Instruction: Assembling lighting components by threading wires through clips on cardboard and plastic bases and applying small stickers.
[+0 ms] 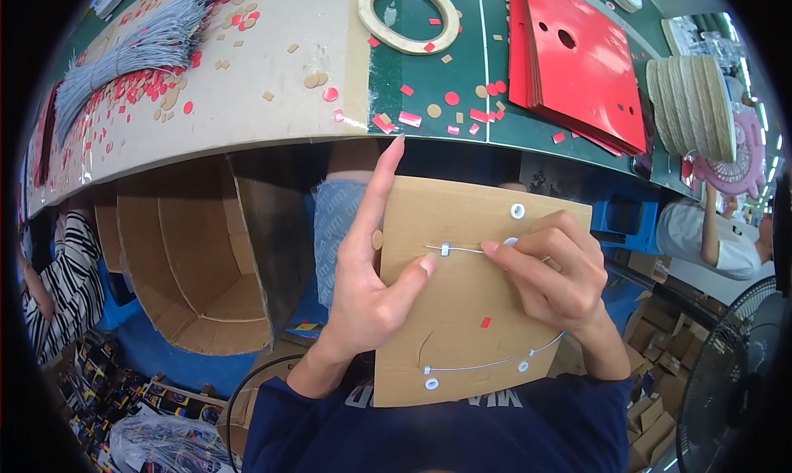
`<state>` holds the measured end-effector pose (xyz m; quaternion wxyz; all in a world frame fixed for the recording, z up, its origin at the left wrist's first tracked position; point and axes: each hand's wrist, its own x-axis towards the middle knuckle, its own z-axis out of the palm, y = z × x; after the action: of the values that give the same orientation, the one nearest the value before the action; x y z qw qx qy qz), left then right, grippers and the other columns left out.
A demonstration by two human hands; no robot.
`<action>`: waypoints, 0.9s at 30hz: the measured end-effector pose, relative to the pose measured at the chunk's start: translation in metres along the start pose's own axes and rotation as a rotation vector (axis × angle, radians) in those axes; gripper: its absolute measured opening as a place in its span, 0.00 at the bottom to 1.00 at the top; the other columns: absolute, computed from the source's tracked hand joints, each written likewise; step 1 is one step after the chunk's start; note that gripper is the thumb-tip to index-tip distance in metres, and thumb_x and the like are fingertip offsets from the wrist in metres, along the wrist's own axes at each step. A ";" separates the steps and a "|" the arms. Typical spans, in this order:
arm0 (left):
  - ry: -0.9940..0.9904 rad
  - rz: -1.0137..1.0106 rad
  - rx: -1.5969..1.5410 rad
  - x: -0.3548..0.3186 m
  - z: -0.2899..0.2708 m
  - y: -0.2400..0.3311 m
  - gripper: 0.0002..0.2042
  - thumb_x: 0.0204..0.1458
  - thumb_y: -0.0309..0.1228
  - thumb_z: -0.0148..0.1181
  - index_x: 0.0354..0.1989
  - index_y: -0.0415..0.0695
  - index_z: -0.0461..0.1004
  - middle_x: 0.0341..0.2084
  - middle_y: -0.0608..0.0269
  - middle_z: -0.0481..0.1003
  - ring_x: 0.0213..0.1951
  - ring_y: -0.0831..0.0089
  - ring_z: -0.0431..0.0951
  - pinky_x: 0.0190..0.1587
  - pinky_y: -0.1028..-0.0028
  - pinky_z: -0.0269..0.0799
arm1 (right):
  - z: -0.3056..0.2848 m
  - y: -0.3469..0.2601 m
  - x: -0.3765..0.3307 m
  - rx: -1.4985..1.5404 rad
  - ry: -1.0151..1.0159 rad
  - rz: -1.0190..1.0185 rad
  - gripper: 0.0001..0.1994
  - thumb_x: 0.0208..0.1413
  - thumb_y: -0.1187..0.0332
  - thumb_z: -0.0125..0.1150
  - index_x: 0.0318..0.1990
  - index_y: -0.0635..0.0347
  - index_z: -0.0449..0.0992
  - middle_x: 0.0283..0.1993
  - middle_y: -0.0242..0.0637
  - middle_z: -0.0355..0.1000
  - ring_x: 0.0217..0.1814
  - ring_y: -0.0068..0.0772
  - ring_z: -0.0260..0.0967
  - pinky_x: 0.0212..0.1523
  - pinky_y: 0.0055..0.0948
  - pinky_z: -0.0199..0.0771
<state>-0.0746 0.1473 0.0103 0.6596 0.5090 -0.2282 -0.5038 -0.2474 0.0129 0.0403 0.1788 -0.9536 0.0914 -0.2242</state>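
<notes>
A brown cardboard sheet (pixel 462 308) is tilted up in front of my body. My left hand (pixel 371 283) holds its left edge, thumb on the face, index finger stretched upward, the other fingers mostly hidden behind. My right hand (pixel 557 271) pinches a thin pale wire (pixel 466 249) lying across the upper face. This wire runs through a small white clip (pixel 445 248), close to my left thumb. Above my right hand sits a white round eyelet (pixel 517 210); another is partly covered by the fingers. Lower down, a second wire (pixel 478 367) crosses the sheet beside more white eyelets (pixel 431 384).
Beyond the sheet, a table edge carries a tape roll (pixel 408 48), a bundle of grey wires (pixel 136 48), red punched sheets (pixel 577 60) and scattered red and brown scraps. A large cardboard box (pixel 194 250) stands left, a black fan (pixel 726 374) right. Other people sit nearby.
</notes>
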 end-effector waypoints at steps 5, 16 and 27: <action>-0.087 0.045 0.001 0.002 -0.011 -0.006 0.45 0.48 0.14 0.48 0.79 0.39 0.41 0.59 0.54 0.70 0.58 0.72 0.72 0.63 0.73 0.64 | 0.011 -0.008 0.011 -0.033 -0.057 -0.139 0.27 0.21 0.76 0.63 0.40 0.65 0.86 0.27 0.30 0.68 0.21 0.27 0.61 0.20 0.26 0.63; -0.020 0.015 -0.028 -0.005 -0.002 -0.003 0.47 0.45 0.17 0.52 0.79 0.38 0.43 0.53 0.57 0.73 0.56 0.72 0.74 0.62 0.72 0.65 | 0.007 -0.011 0.004 0.042 0.006 -0.045 0.20 0.28 0.83 0.69 0.38 0.66 0.84 0.27 0.33 0.70 0.21 0.28 0.64 0.20 0.27 0.64; -0.026 0.317 0.623 -0.010 -0.009 -0.008 0.32 0.53 0.17 0.58 0.71 0.37 0.65 0.72 0.40 0.59 0.70 0.56 0.65 0.68 0.68 0.61 | 0.009 -0.015 -0.001 0.008 -0.015 -0.104 0.22 0.37 0.73 0.63 0.45 0.69 0.81 0.33 0.33 0.68 0.32 0.28 0.72 0.26 0.25 0.74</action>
<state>-0.0745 0.1603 0.0012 0.5398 0.6374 -0.4557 -0.3076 -0.2430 0.0301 0.0384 0.1712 -0.9580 0.0396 -0.2265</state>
